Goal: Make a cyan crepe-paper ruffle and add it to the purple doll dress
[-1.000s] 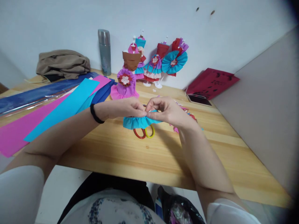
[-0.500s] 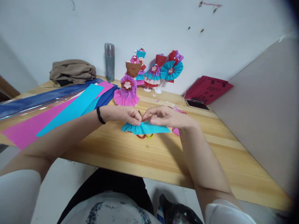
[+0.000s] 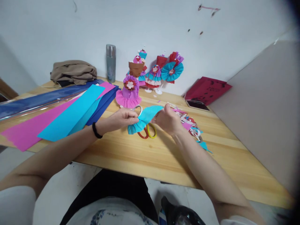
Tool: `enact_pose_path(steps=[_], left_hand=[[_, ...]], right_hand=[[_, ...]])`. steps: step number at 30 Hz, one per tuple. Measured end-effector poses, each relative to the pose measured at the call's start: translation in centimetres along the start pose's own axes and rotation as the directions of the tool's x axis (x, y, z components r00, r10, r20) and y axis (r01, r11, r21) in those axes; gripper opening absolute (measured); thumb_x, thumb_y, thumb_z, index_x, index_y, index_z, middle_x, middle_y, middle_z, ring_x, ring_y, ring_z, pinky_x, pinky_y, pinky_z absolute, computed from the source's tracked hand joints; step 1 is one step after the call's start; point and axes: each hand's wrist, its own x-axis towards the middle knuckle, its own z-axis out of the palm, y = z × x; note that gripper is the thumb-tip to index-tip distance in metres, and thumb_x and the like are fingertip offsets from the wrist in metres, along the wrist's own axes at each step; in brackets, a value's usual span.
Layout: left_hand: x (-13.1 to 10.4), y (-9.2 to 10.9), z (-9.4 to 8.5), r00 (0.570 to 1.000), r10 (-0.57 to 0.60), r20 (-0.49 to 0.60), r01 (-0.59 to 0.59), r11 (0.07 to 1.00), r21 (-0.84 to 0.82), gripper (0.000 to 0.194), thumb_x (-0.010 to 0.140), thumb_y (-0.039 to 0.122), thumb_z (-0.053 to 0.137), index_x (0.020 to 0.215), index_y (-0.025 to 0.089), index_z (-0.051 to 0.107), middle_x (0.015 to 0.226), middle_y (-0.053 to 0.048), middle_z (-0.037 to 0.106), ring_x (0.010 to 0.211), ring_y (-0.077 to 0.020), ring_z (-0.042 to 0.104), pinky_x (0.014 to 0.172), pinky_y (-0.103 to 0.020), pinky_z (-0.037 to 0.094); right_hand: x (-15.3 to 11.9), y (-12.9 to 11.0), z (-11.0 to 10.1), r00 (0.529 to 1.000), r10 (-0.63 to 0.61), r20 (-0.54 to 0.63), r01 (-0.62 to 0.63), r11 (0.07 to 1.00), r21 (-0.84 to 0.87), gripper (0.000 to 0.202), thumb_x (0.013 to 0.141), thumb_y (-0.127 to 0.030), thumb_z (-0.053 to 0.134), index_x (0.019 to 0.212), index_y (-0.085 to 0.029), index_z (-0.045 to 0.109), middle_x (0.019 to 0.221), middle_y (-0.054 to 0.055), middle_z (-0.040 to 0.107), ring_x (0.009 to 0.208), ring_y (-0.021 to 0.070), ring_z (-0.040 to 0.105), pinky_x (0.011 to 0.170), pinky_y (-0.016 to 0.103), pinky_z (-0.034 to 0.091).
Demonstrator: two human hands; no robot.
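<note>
A blue crepe paper strip (image 3: pixel 146 115), gathered into pleats at its left end, hangs between my two hands above the table. My left hand (image 3: pixel 127 119) pinches the pleated part between thumb and fingers. At the strip's smooth right end, my right hand (image 3: pixel 167 119) holds it, with the thumb raised and the fingers partly hidden behind. Under the strip lie scissors with red and yellow handles (image 3: pixel 152 131). A white ring-shaped thing (image 3: pixel 138 110) shows just behind my left fingertips.
Pink and blue paper sheets (image 3: pixel 72 109) lie at left. Paper-dressed figures (image 3: pixel 130 87), a flask (image 3: pixel 111 64) and a brown cloth (image 3: pixel 73 72) stand along the back. Paper scraps (image 3: pixel 191 126), a phone (image 3: pixel 197 105) and a red bag (image 3: pixel 208 90) are at right.
My hands have moved apart, and my right hand has turned and shifted to the strip's far end. The strip is now lifted and twisted, uncovering more of the scissors and scraps.
</note>
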Motion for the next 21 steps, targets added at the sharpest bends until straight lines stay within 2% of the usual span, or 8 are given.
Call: enact_pose_path(steps=[2, 4, 8, 12, 14, 16, 18, 21], left_hand=[[-0.1, -0.2, 0.2, 0.999, -0.010, -0.053, 0.006, 0.997, -0.082, 0.034, 0.088, 0.041, 0.054, 0.068, 0.013, 0.059, 0.064, 0.000, 0.056, 0.061, -0.0099, 0.052, 0.058, -0.021, 0.043], [-0.2, -0.4, 0.4, 0.995, -0.021, -0.101, 0.011, 0.995, -0.103, 0.035, 0.087, 0.040, 0.054, 0.066, 0.013, 0.057, 0.064, 0.000, 0.055, 0.062, -0.0097, 0.051, 0.060, -0.021, 0.044], [-0.4, -0.6, 1.0, 0.988, -0.038, -0.149, 0.027, 0.997, -0.069, 0.032, 0.087, 0.036, 0.054, 0.064, 0.014, 0.053, 0.062, 0.002, 0.049, 0.060, -0.0083, 0.047, 0.057, -0.020, 0.040], [-0.5, -1.2, 1.9, 0.986, -0.074, -0.147, 0.059, 0.993, -0.106, 0.033, 0.085, 0.034, 0.059, 0.060, 0.014, 0.052, 0.058, 0.003, 0.048, 0.056, -0.0075, 0.045, 0.053, -0.019, 0.037], [-0.5, -1.7, 2.2, 0.988, -0.103, -0.119, 0.078, 0.977, -0.198, 0.032, 0.085, 0.035, 0.062, 0.063, 0.013, 0.057, 0.061, 0.001, 0.054, 0.058, -0.0080, 0.049, 0.056, -0.020, 0.041], [-0.5, -2.2, 2.4, 0.991, -0.132, -0.039, 0.111, 0.933, -0.343, 0.030, 0.085, 0.038, 0.065, 0.070, 0.012, 0.063, 0.066, -0.001, 0.061, 0.060, -0.0087, 0.054, 0.059, -0.020, 0.044], [-0.5, -2.7, 2.4, 0.987, -0.146, 0.068, 0.160, 0.851, -0.499, 0.032, 0.084, 0.043, 0.068, 0.077, 0.012, 0.067, 0.071, -0.003, 0.067, 0.065, -0.0107, 0.060, 0.064, -0.023, 0.048], [-0.4, -3.3, 2.3, 0.970, -0.141, 0.198, 0.238, 0.714, -0.659, 0.040, 0.081, 0.051, 0.071, 0.086, 0.012, 0.071, 0.082, -0.009, 0.073, 0.080, -0.0187, 0.069, 0.076, -0.030, 0.055]], right_hand=[[-0.5, 1.3, 1.4, 0.999, 0.012, 0.031, -0.017, 0.989, 0.146, 0.074, 0.072, -0.087, 0.046, 0.093, -0.020, 0.069, 0.080, 0.011, 0.072, 0.078, 0.0261, 0.069, 0.075, 0.042, 0.055], [-1.0, 2.0, 2.8, 1.000, 0.003, 0.011, -0.005, 0.983, 0.181, 0.066, 0.069, -0.083, 0.059, 0.088, -0.020, 0.068, 0.079, 0.009, 0.073, 0.075, 0.0241, 0.069, 0.071, 0.038, 0.055], [-1.9, 2.3, 4.6, 0.987, -0.066, -0.148, 0.079, 0.993, 0.087, 0.045, 0.067, -0.062, 0.080, 0.077, -0.020, 0.065, 0.072, 0.003, 0.069, 0.064, 0.0155, 0.064, 0.063, 0.029, 0.051], [-2.3, 2.1, 5.4, 0.974, -0.096, -0.205, 0.102, 0.995, 0.020, 0.043, 0.068, -0.053, 0.083, 0.066, -0.020, 0.057, 0.055, -0.004, 0.057, 0.047, 0.0087, 0.051, 0.049, 0.024, 0.041], [-2.5, 2.0, 5.5, 0.972, -0.105, -0.211, 0.112, 0.993, 0.022, 0.043, 0.069, -0.052, 0.083, 0.064, -0.020, 0.055, 0.052, -0.005, 0.055, 0.045, 0.0083, 0.049, 0.046, 0.023, 0.038], [-2.7, 2.0, 5.5, 0.974, -0.109, -0.201, 0.116, 0.993, 0.024, 0.042, 0.070, -0.051, 0.083, 0.064, -0.020, 0.056, 0.052, -0.005, 0.057, 0.045, 0.0088, 0.051, 0.046, 0.023, 0.039], [-2.8, 2.1, 5.4, 0.977, -0.109, -0.184, 0.117, 0.993, 0.033, 0.042, 0.069, -0.052, 0.083, 0.063, -0.019, 0.057, 0.053, -0.004, 0.059, 0.047, 0.0094, 0.053, 0.047, 0.024, 0.040], [-2.9, 2.5, 5.2, 0.979, -0.102, -0.178, 0.113, 0.992, 0.053, 0.039, 0.068, -0.051, 0.084, 0.065, -0.019, 0.062, 0.055, -0.002, 0.062, 0.048, 0.0096, 0.053, 0.049, 0.024, 0.041]])
